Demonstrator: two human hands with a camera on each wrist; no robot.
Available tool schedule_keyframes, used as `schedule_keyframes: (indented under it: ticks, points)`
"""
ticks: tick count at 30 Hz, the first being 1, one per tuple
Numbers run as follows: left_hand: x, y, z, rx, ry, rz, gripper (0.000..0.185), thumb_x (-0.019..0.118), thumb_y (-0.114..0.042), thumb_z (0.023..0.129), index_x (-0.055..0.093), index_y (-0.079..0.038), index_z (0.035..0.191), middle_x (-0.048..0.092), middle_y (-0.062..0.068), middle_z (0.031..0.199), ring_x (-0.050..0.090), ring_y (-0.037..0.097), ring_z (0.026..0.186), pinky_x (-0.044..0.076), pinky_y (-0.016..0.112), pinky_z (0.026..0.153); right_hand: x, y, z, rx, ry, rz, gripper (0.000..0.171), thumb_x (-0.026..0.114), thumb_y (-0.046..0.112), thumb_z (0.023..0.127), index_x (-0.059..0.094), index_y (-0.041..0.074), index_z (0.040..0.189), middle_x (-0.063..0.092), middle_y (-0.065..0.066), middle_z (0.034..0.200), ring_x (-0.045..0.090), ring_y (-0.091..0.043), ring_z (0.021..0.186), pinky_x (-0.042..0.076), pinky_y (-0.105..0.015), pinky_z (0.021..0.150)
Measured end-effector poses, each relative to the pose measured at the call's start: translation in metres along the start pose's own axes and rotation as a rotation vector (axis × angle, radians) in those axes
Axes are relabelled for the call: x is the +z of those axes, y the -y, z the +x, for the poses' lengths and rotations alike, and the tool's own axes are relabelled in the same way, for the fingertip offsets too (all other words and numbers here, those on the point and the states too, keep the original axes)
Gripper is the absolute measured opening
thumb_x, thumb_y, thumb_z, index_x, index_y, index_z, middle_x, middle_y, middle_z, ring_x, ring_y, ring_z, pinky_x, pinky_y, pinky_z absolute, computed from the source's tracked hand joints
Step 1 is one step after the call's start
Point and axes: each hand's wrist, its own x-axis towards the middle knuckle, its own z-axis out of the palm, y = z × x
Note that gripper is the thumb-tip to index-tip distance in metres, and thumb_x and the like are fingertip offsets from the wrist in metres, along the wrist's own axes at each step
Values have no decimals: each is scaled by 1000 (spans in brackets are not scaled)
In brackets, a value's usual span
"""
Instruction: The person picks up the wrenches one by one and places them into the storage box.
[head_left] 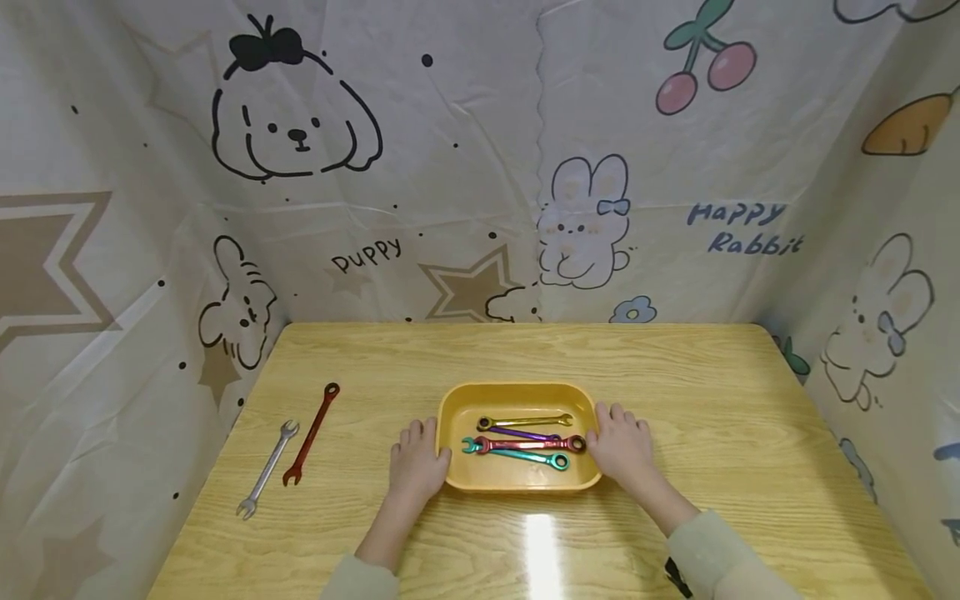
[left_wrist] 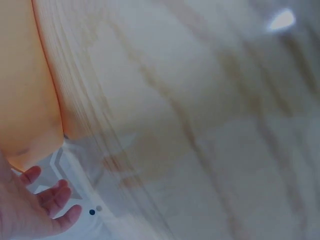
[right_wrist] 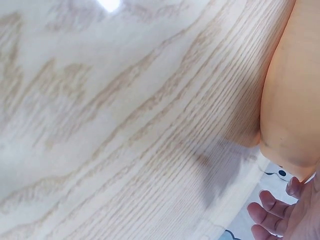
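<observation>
The left hand (head_left: 416, 467) and right hand (head_left: 621, 446) lay flat and relaxed against the two ends of the yellow tray (head_left: 453, 475), steadying it without gripping. Gold, purple, red and teal wrenches (head_left: 522, 439) lay inside it; farther left on the table (head_left: 720, 392) lay a silver wrench (head_left: 267, 469) and a red wrench (head_left: 311, 433).

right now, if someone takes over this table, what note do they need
Left hand: flat on the table against the yellow tray, left end, holding nothing.
Right hand: flat against the tray's right end, holding nothing.
In the tray: gold wrench, purple wrench, red wrench, teal wrench.
Still out on the table, far left: silver wrench and dark red wrench.
</observation>
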Motion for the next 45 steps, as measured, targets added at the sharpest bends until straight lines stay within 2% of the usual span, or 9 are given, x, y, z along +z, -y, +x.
schedule_keyframes:
  ticks: [5, 9, 14, 17, 20, 29, 37, 45]
  points:
    - [2, 2, -2, 57, -97, 6, 43, 48, -29, 88, 47, -5, 124, 48, 15, 115, 43, 31, 105, 35, 48, 87, 0, 0, 1, -2, -4, 1, 37, 48, 27, 87, 46, 1, 114, 49, -17, 95, 49, -33, 84, 38, -49, 74]
    - [3, 6, -3, 152, -212, 1, 34, 50, -29, 88, 52, -4, 113, 53, 13, 108, 48, 29, 98, 39, 45, 84, 1, -1, 1, -2, -3, -3, 37, 48, 27, 87, 46, 1, 113, 49, -16, 95, 49, -33, 83, 37, -49, 73]
    - [0, 15, -1, 269, -351, -68, 31, 54, -26, 87, 53, -2, 108, 57, 12, 101, 53, 28, 92, 40, 46, 84, 1, -1, 1, -8, -9, 3, 33, 48, 27, 87, 46, 1, 108, 49, -16, 93, 49, -33, 82, 37, -48, 72]
    - [-7, 23, 1, 286, -400, -111, 32, 55, -24, 86, 52, -1, 108, 57, 13, 101, 53, 29, 92, 40, 47, 86, 1, 0, 1, -9, -18, 13, 31, 48, 26, 87, 46, 2, 105, 48, -15, 93, 49, -32, 82, 37, -48, 72]
    - [-14, 31, 4, 263, -417, -134, 33, 55, -23, 87, 52, 1, 109, 57, 14, 103, 52, 30, 95, 38, 48, 87, 0, 1, -1, -13, -27, 20, 29, 49, 26, 86, 46, 2, 103, 49, -15, 92, 49, -32, 81, 37, -47, 71]
    - [-34, 58, 12, 136, -447, -179, 34, 51, -21, 89, 48, 2, 114, 54, 18, 109, 47, 34, 100, 34, 49, 88, -2, 2, -1, -15, -22, 20, 28, 49, 24, 86, 47, 2, 103, 49, -15, 91, 50, -31, 79, 39, -47, 71]
    - [-48, 78, 20, 52, -515, -198, 37, 53, -19, 88, 48, 2, 118, 51, 19, 110, 45, 35, 101, 33, 54, 86, -2, 1, 0, -13, -13, 22, 29, 49, 24, 86, 47, 2, 105, 50, -15, 92, 51, -31, 79, 39, -47, 71]
    - [-57, 93, 26, -47, -504, -208, 42, 53, -21, 88, 44, 0, 124, 49, 22, 116, 43, 39, 103, 31, 55, 87, -1, 1, 1, -9, -5, 33, 30, 48, 24, 86, 47, 2, 106, 50, -15, 92, 51, -31, 80, 39, -47, 71]
